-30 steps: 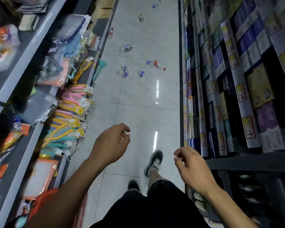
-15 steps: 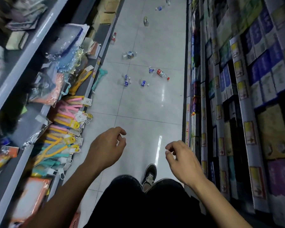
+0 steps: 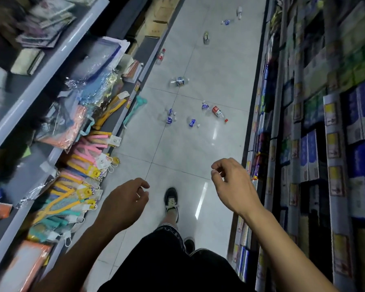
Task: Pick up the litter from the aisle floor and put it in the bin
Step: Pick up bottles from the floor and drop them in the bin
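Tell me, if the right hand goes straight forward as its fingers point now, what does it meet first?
Probably nothing close: the right hand is empty and points over bare floor. The first thing on that line seems the red-label bottle, though depth is unclear.
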`<state>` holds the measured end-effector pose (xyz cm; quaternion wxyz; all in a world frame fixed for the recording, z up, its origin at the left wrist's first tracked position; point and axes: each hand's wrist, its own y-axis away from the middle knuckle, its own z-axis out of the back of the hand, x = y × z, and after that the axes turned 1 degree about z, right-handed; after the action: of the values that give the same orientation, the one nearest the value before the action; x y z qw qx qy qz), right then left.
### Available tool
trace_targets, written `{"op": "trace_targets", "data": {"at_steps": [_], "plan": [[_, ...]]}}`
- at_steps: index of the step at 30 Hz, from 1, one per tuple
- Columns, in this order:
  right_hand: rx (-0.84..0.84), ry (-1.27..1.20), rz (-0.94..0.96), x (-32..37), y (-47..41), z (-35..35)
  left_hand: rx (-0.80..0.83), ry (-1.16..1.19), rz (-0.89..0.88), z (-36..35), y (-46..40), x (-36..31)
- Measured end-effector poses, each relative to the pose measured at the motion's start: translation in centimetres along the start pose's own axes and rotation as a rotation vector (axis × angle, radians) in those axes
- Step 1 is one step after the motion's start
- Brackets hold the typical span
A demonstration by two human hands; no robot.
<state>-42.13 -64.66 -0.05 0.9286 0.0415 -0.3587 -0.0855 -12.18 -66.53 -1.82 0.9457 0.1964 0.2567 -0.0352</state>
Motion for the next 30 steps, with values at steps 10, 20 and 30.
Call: {"op": "trace_targets", "data": {"at_steps": [10, 20, 30], "plan": [[-0.017, 0.039, -0.134, 1.2, -9.7, 0.6, 0.036, 0.058, -0.160, 5.9, -16.6, -3.1], [-0.018, 0.003, -0.257, -0.6, -16.1, 1.6, 0.083, 0.020, -0.279, 8.7, -30.2, -9.6], [0.002, -0.033, -0.272, -6.0, -28.0, 6.8, 0.048, -0.057, -0.296, 9.0, -42.7, -19.5]]}}
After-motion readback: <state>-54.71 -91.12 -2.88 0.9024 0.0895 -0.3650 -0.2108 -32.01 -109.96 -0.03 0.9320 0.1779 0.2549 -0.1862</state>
